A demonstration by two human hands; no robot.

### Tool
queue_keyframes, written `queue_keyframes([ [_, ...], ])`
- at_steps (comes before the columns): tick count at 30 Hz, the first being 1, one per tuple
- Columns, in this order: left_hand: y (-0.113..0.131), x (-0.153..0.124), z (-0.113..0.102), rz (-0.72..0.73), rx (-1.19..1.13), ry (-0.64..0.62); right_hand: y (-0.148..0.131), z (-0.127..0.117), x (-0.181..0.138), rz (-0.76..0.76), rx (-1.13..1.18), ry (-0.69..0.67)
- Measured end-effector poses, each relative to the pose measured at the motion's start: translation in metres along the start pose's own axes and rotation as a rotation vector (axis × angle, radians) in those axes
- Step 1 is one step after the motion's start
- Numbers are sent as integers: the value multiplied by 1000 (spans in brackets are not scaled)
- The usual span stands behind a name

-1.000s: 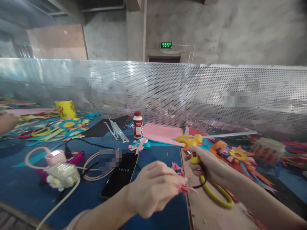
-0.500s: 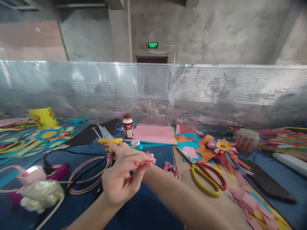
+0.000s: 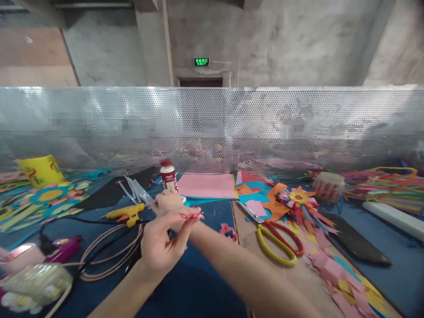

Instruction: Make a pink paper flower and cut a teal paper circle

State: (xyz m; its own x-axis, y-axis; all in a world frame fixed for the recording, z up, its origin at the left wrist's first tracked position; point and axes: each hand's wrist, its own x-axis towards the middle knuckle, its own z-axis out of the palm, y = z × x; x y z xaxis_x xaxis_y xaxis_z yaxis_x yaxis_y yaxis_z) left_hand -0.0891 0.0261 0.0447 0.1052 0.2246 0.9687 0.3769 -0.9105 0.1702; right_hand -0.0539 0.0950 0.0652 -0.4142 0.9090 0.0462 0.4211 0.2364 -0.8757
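In the middle of the head view my left hand (image 3: 162, 240) is closed in a pinch, with a small piece of pink paper (image 3: 196, 216) between thumb and fingertips. My right hand (image 3: 168, 202) reaches across beyond it, the forearm passing behind the left fingers. Its fingers are loosely bent and partly hidden, and nothing shows in them. Just left of them a yellow glue gun (image 3: 127, 213) lies on the blue table, its nozzle pointing left. Clear glue sticks (image 3: 136, 190) lie behind the gun. A red-capped bottle (image 3: 168, 175) stands right behind my right hand.
Yellow-and-red-handled scissors (image 3: 276, 243) lie on a brown board to the right. Pink paper sheets (image 3: 207, 185), a paper flower (image 3: 300, 198) and a black phone-like slab (image 3: 357, 240) lie around. Coiled cable (image 3: 109, 260) and a purple power strip (image 3: 64, 248) occupy the left. A perforated metal screen (image 3: 212, 110) stands behind.
The glue gun has left my right hand and now lies on the table, lower and farther left. My right hand has drawn back from it. The view has turned slightly right.
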Motion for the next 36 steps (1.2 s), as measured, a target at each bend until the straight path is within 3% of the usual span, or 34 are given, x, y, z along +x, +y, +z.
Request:
queue_keyframes([
  [4,-3,0,1,-21,-29,5,37,-62,-22,-214,-368,-196],
  [8,-3,-3,3,-37,-16,-21,75,-114,-59,-261,-586,-347],
  [9,-3,-4,4,-38,-11,-31,83,-120,-67,-293,-741,-346],
  [12,-5,-7,6,-27,-1,-57,105,-126,-81,-345,-980,-292],
  [22,-7,-7,9,-80,106,-170,114,-114,-80,-482,-1119,-190],
  [25,-7,-10,11,-108,127,-144,115,-113,-79,-487,-1030,-187],
  [29,-9,-13,14,-233,143,-12,116,-118,-76,-424,-556,-68],
  [33,-12,-10,16,-338,157,-54,106,-129,-79,-265,-37,-19],
  [36,-12,-7,17,-417,135,-103,95,-135,-87,-232,157,-35],
])
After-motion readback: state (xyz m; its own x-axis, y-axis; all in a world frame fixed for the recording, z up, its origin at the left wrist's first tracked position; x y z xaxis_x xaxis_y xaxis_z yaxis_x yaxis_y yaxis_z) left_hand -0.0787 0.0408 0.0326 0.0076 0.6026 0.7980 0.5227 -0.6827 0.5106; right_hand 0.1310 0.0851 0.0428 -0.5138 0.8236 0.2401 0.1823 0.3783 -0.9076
